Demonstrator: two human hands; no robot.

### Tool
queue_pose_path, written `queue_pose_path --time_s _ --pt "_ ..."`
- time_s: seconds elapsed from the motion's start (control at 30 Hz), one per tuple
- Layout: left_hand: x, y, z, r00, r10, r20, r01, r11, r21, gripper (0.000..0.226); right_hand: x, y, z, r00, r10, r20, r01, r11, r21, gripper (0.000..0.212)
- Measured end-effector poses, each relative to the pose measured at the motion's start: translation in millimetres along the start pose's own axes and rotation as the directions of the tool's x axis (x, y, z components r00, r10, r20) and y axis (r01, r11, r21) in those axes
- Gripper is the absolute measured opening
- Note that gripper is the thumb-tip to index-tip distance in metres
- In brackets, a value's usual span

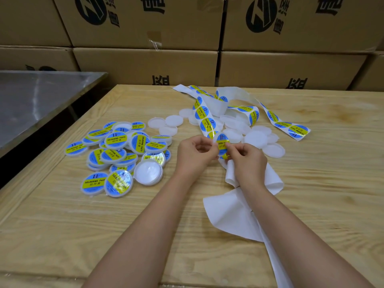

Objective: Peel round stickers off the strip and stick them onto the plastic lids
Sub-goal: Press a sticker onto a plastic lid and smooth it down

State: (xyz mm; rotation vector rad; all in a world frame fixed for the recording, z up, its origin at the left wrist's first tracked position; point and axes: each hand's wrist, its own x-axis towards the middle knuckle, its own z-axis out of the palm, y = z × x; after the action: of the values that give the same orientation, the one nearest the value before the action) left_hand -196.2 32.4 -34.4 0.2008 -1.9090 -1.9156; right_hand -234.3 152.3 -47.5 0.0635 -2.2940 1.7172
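Both hands meet over the middle of the wooden table, raised slightly above it.

Left hand: fingers curled, thumb and forefinger pinching the edge of the sticker strip.

Right hand: fingertips pinching a round blue-and-yellow sticker at the strip's near end. The fingers hide the sticker's edge, so it may be partly lifted from the backing; cannot tell for sure.

The strip runs up and away from the hands, loops over itself and trails to the right across the far side of the table. Its bare white backing hangs below the right wrist and runs off the near edge.

Unlabelled plastic lids: loose heap just beyond the hands, partly under the strip.

Labelled lids: pile to the left, well apart from the hands, most sticker-side up, one showing its white underside.

Behind: stacked cardboard boxes. Steel table at far left.
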Motion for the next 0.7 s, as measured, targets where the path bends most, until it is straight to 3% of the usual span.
queue_pose_path --time_s 0.07,0.17,0.37,0.5,0.7 --pt "-0.2 0.6 -0.9 1.0 -0.015 0.014 0.016 0.999 -0.049 0.016 0.0 -0.6 -0.1 1.0 0.026 -0.01 -0.026 1.0 0.013 0.022" --pt "1.2 1.8 -4.2 0.997 -0.067 0.036 0.071 0.988 -0.14 0.005 -1.2 -1.8 -2.4 0.995 0.095 0.006 -0.095 0.989 0.116 0.051" --pt "1.6 3.3 -2.7 0.965 -0.19 0.18 0.227 0.949 -0.217 0.009 -1.4 -1.2 -1.9 1.0 -0.018 0.005 0.017 0.988 0.155 0.005" --pt "0.6 3.6 -2.5 0.957 -0.186 0.224 0.236 0.946 -0.222 0.009 0.8 -0.4 -0.5 0.999 0.004 -0.048 0.003 0.988 0.155 0.024" --pt "-0.1 3.3 -3.1 0.958 -0.161 0.238 0.217 0.949 -0.228 0.005 -0.6 -2.2 0.8 0.999 0.025 -0.032 -0.021 0.993 0.119 0.035"
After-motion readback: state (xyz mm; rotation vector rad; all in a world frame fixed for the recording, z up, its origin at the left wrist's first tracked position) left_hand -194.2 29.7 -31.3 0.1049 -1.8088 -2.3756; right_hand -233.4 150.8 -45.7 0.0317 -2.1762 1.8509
